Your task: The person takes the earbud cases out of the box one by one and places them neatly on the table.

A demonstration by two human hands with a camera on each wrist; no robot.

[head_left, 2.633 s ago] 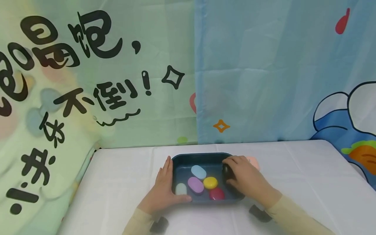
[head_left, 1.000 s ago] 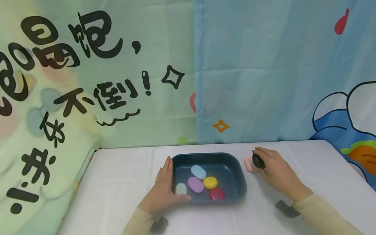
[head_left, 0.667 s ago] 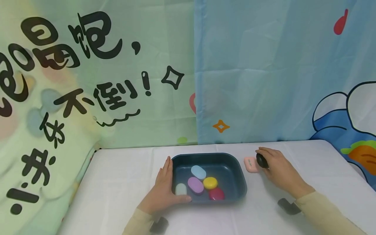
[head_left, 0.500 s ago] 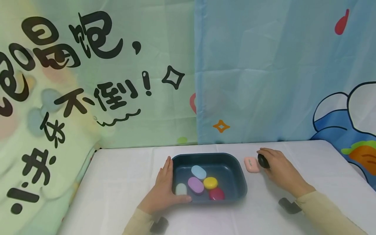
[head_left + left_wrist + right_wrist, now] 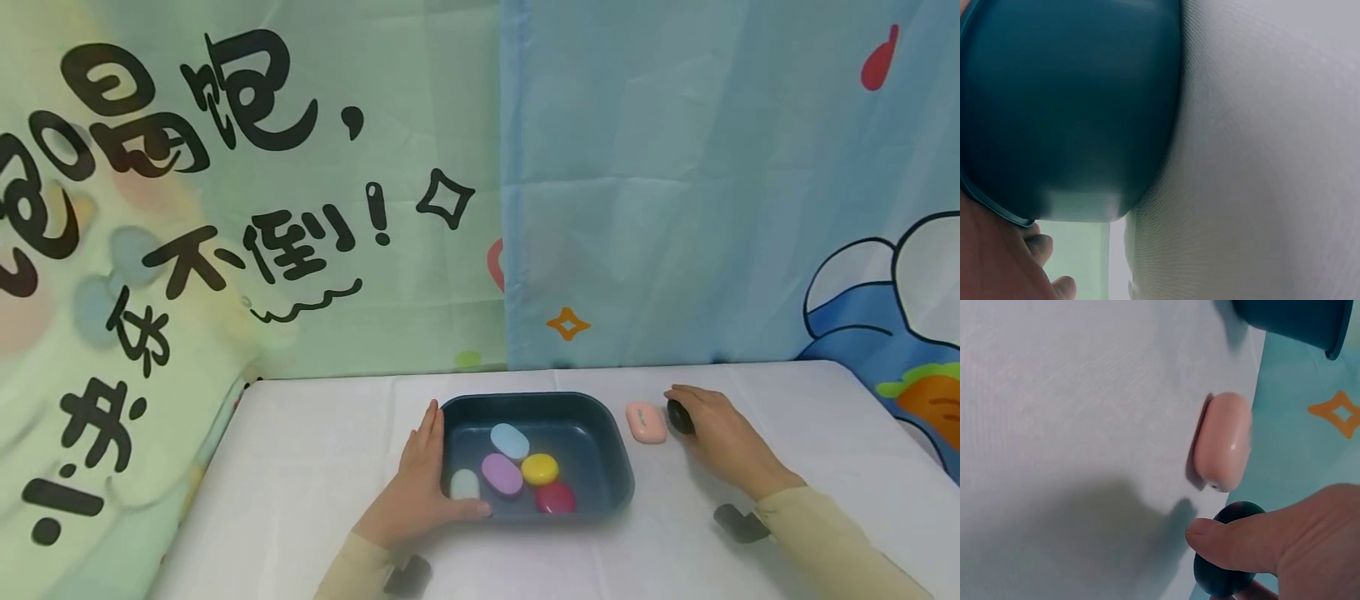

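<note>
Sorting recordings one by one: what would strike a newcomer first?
Probably the black lettering on the green backdrop at left. Next, the dark blue tray on the white table, holding five colored ovals, the left hand touching it. Right of it, the right hand grips a dark oval beside a pink object.

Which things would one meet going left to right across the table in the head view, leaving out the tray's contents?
Left hand, dark blue tray, pink case, black oval piece, right hand.
</note>
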